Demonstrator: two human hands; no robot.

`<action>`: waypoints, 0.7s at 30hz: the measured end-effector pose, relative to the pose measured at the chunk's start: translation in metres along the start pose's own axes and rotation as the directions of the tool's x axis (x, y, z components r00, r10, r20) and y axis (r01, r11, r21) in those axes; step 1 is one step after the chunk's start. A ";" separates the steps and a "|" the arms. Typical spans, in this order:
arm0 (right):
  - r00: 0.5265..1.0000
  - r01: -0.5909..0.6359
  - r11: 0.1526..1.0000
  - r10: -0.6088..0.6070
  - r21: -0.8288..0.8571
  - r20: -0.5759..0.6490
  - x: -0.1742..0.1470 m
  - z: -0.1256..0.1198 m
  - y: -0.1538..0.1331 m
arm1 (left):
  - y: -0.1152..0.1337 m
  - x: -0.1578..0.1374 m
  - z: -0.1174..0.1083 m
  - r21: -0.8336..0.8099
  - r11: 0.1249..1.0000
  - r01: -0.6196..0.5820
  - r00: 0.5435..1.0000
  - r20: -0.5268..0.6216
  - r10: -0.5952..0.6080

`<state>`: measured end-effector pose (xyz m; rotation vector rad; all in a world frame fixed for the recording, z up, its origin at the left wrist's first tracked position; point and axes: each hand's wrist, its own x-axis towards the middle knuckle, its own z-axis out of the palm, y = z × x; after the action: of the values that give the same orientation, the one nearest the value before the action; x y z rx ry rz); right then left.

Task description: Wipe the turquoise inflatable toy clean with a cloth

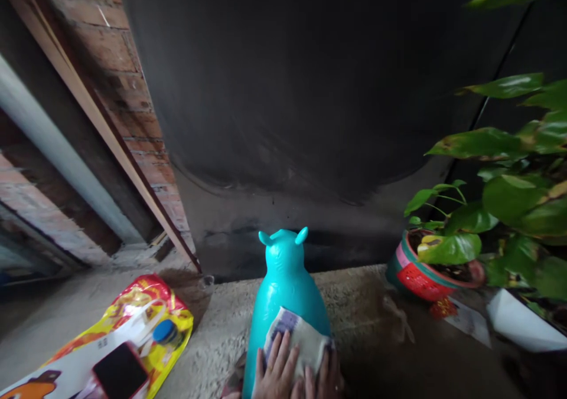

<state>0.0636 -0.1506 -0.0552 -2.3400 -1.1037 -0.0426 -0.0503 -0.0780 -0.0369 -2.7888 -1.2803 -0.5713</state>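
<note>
A turquoise animal-shaped toy point(287, 287), which looks inflatable, stands at the bottom middle with its two small ears pointing away from me. Over its back lies a whitish cloth point(305, 334) with a purple patterned edge. My left hand point(277, 368) rests flat on the cloth's left part, fingers stretched out and slightly apart. Beside it, my right hand point(322, 376) lies on the cloth's right edge with its fingers extended. Both palms are cut off by the bottom of the picture, and the toy's lower body is hidden behind the hands.
A dark panel point(301, 104) rises just ahead of the toy. At left, a yellow-and-red bag point(175, 313) carries a phone point(120, 370) and a blue-capped bottle point(165, 331). On the right stand a potted plant point(425, 278) and a white planter point(522, 322). Rough concrete floor point(221, 322) surrounds the toy.
</note>
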 end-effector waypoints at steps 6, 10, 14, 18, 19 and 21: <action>0.961 0.000 0.973 0.064 -0.229 0.271 0.080 -0.008 -0.032 | -0.007 0.052 -0.027 -0.123 0.959 0.256 0.946 0.235 -0.223; 0.937 -0.024 0.966 0.112 -0.258 0.331 0.121 -0.003 -0.054 | -0.013 0.080 -0.032 -0.149 0.920 0.364 0.895 0.329 -0.301; 0.935 -0.053 0.980 0.117 -0.193 0.335 0.133 -0.002 -0.062 | -0.016 0.087 -0.029 -0.163 0.911 0.378 0.897 0.310 -0.316; 0.936 -0.076 0.978 0.136 -0.192 0.324 0.115 -0.006 -0.061 | -0.014 0.082 -0.033 -0.161 0.911 0.380 0.896 0.306 -0.320; 0.941 -0.072 0.978 0.131 -0.195 0.311 0.106 -0.007 -0.059 | -0.013 0.079 -0.035 -0.154 0.910 0.385 0.892 0.314 -0.324; 0.957 -0.062 0.979 0.114 -0.196 0.267 0.084 -0.006 -0.053 | -0.011 0.068 -0.039 -0.134 0.911 0.391 0.884 0.331 -0.331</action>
<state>0.0820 -0.0666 -0.0047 -2.6203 -1.1671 0.2318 -0.0301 -0.0280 0.0203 -2.8915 -1.9387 -0.2948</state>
